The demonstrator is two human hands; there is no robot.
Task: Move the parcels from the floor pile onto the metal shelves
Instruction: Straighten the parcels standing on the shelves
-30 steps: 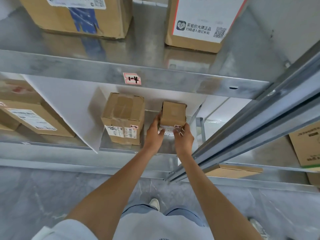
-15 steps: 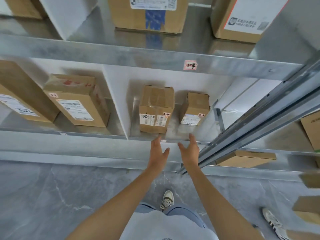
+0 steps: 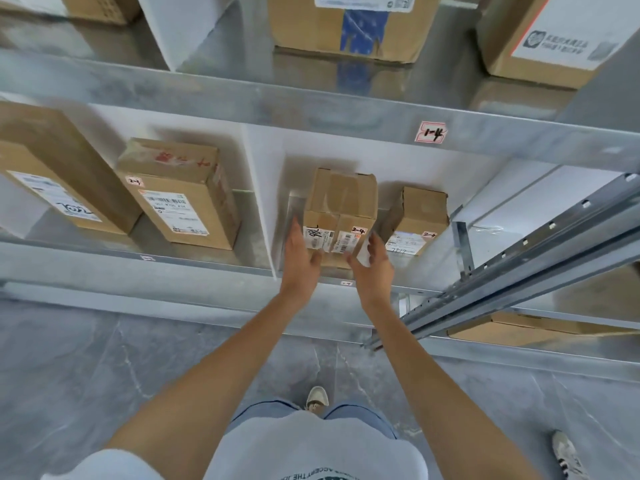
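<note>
Both my hands spread, gripping nothing: left hand (image 3: pixel 300 255), right hand (image 3: pixel 372 263) flanked taped parcel (image 3: pixel 341 211) on metal shelf (image 3: pixel 242 268); small parcel (image 3: pixel 417 220) just beside. Best squared taped parcel with palms on both sides, pushed back from edge.

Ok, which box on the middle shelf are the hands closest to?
The taped box marked 2-4, between the white divider and the smaller box; both hands flank its front face.

- A grey marbled floor (image 3: pixel 104 368) is seen below, veined in white.
- White divider panels (image 3: pixel 263 202) are set upright between compartments.
- Soft, even light is reflected.
</note>
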